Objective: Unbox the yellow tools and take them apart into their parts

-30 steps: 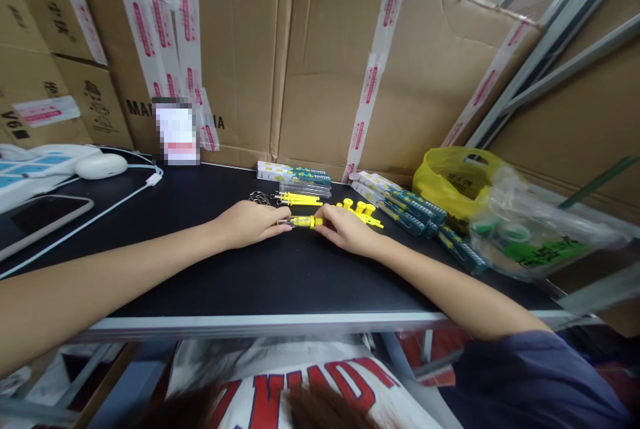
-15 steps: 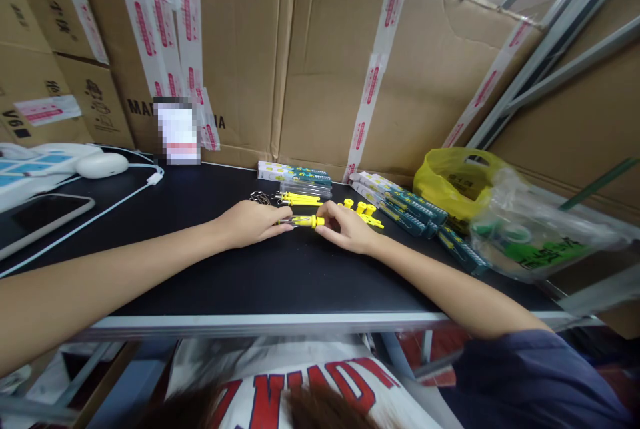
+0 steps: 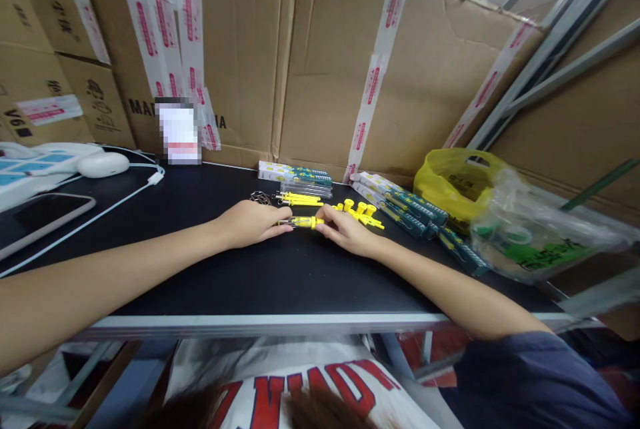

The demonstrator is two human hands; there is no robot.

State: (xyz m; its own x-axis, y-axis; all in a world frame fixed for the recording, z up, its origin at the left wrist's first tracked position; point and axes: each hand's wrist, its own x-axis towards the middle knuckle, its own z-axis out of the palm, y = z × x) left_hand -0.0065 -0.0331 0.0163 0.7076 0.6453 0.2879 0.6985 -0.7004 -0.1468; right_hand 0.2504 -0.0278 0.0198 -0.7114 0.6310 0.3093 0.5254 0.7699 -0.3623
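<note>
Between my hands, low over the black tabletop (image 3: 280, 282), lies a small clear-and-yellow voltage tester screwdriver (image 3: 301, 222), roughly level. My left hand (image 3: 250, 224) pinches its thin metal end between thumb and fingers. At the other end, the fingertips of my right hand (image 3: 347, 230) are closed on its yellow cap. Just behind are slim yellow sticks (image 3: 303, 200), several clear tubes (image 3: 306, 188) and a little heap of dark wiry pieces (image 3: 261, 198). Loose yellow caps (image 3: 369, 209) are scattered beyond my right hand.
Printed cartons (image 3: 295, 172) stand at the back, with another stack (image 3: 400, 202) to the right. A yellow bag (image 3: 440, 182) and a clear plastic bag (image 3: 530, 242) sit far right. On the left are a phone (image 3: 45, 219), a power strip (image 3: 40, 169) and a white cable (image 3: 100, 216).
The fingers of my right hand have shifted and curled closer together around the yellow cap. My left hand and the tester stay in about the same place.
</note>
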